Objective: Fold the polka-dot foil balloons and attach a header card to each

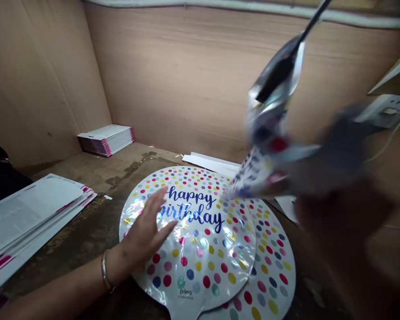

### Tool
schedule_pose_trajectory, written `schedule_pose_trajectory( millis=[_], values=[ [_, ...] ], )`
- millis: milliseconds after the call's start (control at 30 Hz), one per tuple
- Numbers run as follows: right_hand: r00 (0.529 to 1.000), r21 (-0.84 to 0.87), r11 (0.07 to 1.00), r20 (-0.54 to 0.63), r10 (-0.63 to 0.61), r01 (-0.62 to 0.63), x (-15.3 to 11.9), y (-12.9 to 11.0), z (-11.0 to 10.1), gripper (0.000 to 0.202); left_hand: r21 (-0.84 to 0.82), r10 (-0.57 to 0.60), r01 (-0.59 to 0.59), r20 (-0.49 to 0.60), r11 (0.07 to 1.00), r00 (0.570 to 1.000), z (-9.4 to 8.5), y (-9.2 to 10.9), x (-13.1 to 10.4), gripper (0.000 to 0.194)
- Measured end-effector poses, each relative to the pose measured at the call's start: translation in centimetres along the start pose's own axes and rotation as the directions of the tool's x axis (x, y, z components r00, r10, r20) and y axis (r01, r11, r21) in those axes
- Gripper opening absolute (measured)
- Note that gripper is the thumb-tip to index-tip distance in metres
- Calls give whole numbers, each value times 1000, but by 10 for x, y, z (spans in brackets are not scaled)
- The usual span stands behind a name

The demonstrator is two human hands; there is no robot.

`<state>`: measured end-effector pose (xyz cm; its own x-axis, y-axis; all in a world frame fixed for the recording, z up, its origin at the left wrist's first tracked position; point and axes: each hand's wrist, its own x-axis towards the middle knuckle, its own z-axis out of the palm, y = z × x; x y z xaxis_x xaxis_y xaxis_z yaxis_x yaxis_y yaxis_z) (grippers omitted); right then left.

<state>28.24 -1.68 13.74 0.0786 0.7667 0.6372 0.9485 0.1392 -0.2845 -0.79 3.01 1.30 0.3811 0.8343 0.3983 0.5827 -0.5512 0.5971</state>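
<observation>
Under L hand (pixel 143 240), balloon (pixel 195 244), txt (pixel 194 208) "happy birthday"

Tan wall panels (pixel 186 89) meet at a corner — white pipe (pixel 353 18) above, stained brown tabletop (pixel 96 235) below.

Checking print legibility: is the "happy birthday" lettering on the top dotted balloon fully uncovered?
No, the left hand hides part of the first letter of "birthday" on the top dotted balloon.
</observation>
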Motion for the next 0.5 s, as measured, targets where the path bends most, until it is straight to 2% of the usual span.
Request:
schedule_pose_trajectory(
  millis=[33, 67, 100, 133, 167, 200, 267, 333, 367, 433, 500],
  values=[
    [988, 35, 988, 6, -153, 153, -14, -10, 7, 23, 17, 24, -21, -140, 1000, 990, -5, 4, 2, 75],
    [941, 78, 939, 17, -337, 335, -28, -21, 15, 24, 63, 80, -67, -234, 996, 969, -11, 8, 3, 79],
    [860, 122, 856, 40, -509, 502, -41, -33, 24, 29, 130, 159, -127, -277, 983, 948, -17, 11, 3, 83],
    [771, 166, 770, 76, -633, 616, -53, -44, 31, 33, 207, 249, -196, -274, 958, 929, -22, 12, 1, 83],
    [707, 205, 715, 122, -697, 669, -63, -53, 38, 35, 276, 335, -268, -235, 923, 912, -27, 11, -3, 79],
    [693, 232, 715, 183, -698, 659, -72, -61, 43, 36, 323, 409, -341, -169, 883, 897, -30, 8, -8, 71],
    [723, 269, 785, 308, -619, 558, -87, -67, 49, 38, 350, 489, -458, -1, 817, 872, -35, -4, -22, 51],
    [754, 277, 881, 456, -473, 385, -100, -61, 51, 45, 338, 474, -494, 144, 801, 868, -35, -21, -36, 38],
    [752, 257, 922, 534, -386, 291, -105, -54, 50, 47, 337, 438, -474, 180, 814, 881, -34, -30, -42, 36],
    [709, 200, 971, 666, -230, 128, -115, -39, 51, 42, 339, 333, -380, 190, 861, 924, -32, -42, -52, 39],
    [667, 163, 986, 732, -138, 25, -122, -27, 52, 32, 292, 230, -290, 223, 911, 947, -31, -49, -57, 41]
  ],
)
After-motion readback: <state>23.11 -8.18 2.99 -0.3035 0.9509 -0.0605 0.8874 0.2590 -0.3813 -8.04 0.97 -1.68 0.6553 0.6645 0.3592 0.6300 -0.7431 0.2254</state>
